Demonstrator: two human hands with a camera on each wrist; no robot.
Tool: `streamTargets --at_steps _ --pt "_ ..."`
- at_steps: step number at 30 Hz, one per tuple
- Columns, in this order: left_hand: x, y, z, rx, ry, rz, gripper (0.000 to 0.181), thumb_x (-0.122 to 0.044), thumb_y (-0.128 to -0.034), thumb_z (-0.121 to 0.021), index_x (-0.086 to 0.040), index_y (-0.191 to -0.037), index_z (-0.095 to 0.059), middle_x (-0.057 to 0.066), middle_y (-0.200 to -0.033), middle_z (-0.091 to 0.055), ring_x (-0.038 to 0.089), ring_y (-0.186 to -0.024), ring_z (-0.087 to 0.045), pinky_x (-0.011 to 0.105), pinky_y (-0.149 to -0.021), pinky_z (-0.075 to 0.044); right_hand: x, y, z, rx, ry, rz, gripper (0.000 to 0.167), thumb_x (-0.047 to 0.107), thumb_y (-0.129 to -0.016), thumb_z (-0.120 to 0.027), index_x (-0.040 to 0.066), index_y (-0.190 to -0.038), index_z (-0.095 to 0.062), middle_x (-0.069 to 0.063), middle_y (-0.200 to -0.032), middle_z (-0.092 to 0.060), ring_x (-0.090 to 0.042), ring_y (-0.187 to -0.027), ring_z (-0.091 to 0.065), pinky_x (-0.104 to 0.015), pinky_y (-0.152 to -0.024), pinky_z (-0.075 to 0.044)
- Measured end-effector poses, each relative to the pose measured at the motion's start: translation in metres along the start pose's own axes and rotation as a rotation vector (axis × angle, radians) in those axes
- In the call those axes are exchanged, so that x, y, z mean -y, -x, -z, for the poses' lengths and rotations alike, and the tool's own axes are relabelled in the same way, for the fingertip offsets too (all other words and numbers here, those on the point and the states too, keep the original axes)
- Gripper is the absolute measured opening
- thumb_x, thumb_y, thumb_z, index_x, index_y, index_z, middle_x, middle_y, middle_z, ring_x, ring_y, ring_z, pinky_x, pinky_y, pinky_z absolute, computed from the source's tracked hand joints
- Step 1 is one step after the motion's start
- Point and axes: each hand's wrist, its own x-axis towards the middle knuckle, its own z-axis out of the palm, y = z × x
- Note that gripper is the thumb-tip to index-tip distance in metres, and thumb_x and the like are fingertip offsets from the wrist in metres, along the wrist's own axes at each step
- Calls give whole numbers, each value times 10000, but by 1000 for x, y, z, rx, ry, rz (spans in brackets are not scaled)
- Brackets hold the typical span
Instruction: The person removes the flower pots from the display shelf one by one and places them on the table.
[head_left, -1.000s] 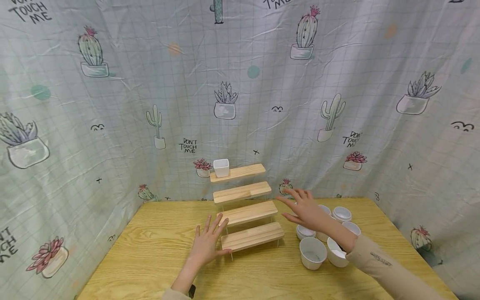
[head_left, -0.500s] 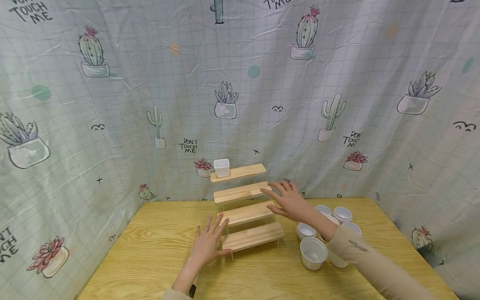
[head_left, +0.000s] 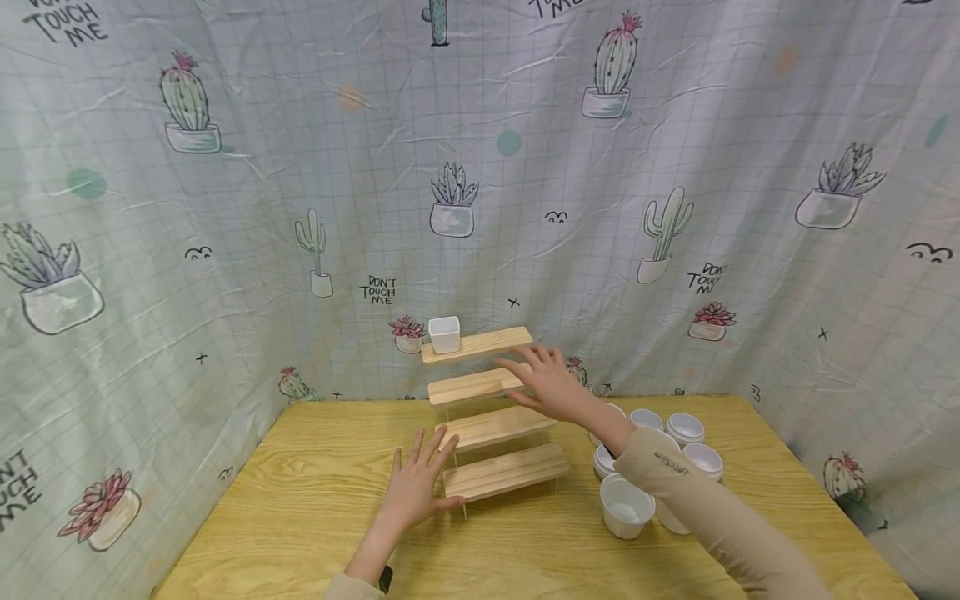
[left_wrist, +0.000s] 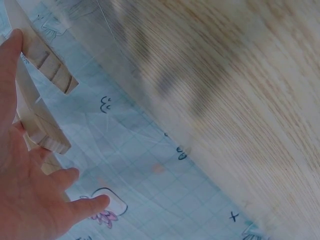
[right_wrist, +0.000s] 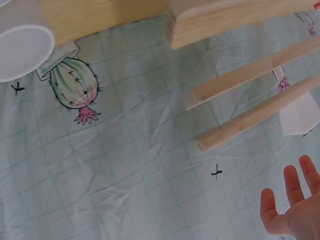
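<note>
A stepped wooden display rack (head_left: pixel 504 472) with several plank tiers stands on the table. On the left end of its top tier sits a small square white pot (head_left: pixel 445 334). My left hand (head_left: pixel 411 490) is at the rack's lower left end, fingers spread; in the left wrist view its fingers (left_wrist: pixel 11 47) lie against the plank ends. Over the right side of the upper tiers is my right hand (head_left: pixel 553 385), with fingers spread and nothing held. It covers part of the second tier. In the right wrist view the right hand (right_wrist: pixel 300 215) appears apart from the planks.
Several white pots stand on the table (head_left: pixel 315 500) right of the rack, partly behind my right forearm; the nearest is a round pot (head_left: pixel 627 506). Close behind the table hangs a cactus-print curtain (head_left: pixel 360 208), also along both sides.
My right hand has moved left and up, from beside the rack to over its upper tiers, fingers spread throughout. My left hand and the square pot have stayed put.
</note>
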Motion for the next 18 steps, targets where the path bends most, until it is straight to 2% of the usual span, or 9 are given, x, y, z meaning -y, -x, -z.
streamTargets --at_steps 6,18 --pt "0 -1 0 0 6 -2 899 -576 -655 -665 -220 -1398 -303 43 -1481 -237 382 -1351 -181 697 -954 -237 5 -17 -4 35 -6 -36 461 367 -866 -550 211 -1290 -455 -100 -1272 -456 -249 -1049 -421 -461 -805 -374" --pt "1 0 1 9 10 -4 895 -581 -662 -654 -218 -1399 -300 47 -1484 -228 384 -1352 -174 699 -951 -237 15 -52 -15 89 -85 -113 472 366 -887 -518 195 -1318 -430 -111 -1344 -409 -293 -1174 -397 -532 -876 -369"
